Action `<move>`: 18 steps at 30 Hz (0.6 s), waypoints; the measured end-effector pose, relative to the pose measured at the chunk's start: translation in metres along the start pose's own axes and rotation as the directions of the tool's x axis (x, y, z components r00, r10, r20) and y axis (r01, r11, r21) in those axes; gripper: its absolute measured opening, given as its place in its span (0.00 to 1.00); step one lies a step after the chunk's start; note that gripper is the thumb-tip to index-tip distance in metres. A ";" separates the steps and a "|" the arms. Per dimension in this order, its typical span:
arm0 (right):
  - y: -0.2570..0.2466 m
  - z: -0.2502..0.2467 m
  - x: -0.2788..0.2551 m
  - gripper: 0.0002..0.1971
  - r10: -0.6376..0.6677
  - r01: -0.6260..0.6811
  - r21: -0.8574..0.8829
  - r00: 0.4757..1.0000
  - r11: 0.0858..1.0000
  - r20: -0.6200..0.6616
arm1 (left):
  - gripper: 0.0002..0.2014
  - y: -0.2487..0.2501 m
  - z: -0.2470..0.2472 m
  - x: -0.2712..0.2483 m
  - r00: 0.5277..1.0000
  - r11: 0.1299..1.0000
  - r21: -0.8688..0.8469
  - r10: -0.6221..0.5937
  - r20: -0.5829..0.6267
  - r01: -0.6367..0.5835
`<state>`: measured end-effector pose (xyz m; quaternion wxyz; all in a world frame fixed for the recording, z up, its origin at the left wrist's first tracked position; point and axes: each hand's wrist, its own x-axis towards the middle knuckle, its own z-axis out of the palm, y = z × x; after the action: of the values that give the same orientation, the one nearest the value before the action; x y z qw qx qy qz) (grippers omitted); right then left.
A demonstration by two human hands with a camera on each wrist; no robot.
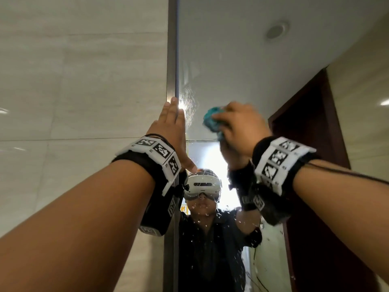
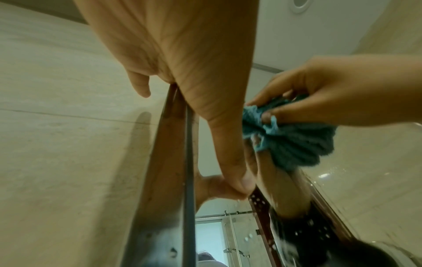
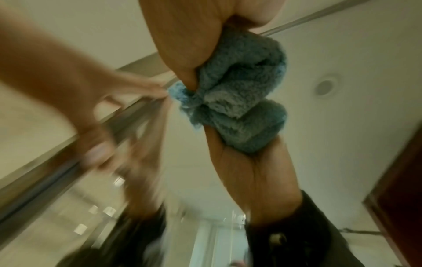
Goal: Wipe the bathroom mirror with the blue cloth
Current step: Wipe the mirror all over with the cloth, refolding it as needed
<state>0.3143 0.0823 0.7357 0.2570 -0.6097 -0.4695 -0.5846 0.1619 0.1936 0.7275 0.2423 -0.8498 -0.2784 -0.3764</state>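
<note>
The mirror [image 1: 242, 60] fills the right of the head view, wet with droplets and a smeared patch near its left edge. My right hand [image 1: 240, 123] grips the bunched blue cloth [image 1: 212, 119] and presses it against the glass. The cloth [image 2: 294, 137] also shows in the left wrist view, and the cloth [image 3: 239, 94] meets its own reflection in the right wrist view. My left hand [image 1: 172, 127] lies flat with straight fingers over the mirror's metal frame [image 1: 173, 49], its thumb on the glass. The left hand [image 2: 182, 54] holds nothing.
A pale tiled wall [image 1: 73, 81] runs left of the frame. The mirror reflects a person in a headset, a dark red door [image 1: 311, 144], a ceiling light [image 1: 275, 31] and a shower area below.
</note>
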 end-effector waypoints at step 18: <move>-0.020 0.001 0.029 0.16 0.091 -0.093 0.065 0.995 0.994 0.031 | 0.74 -0.006 0.008 0.002 0.999 1.000 -0.015 0.025 -0.039 -0.026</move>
<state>0.2934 0.0996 0.7585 0.2971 -0.6299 -0.4634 -0.5479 0.1632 0.2040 0.7257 0.2458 -0.8477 -0.2598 -0.3917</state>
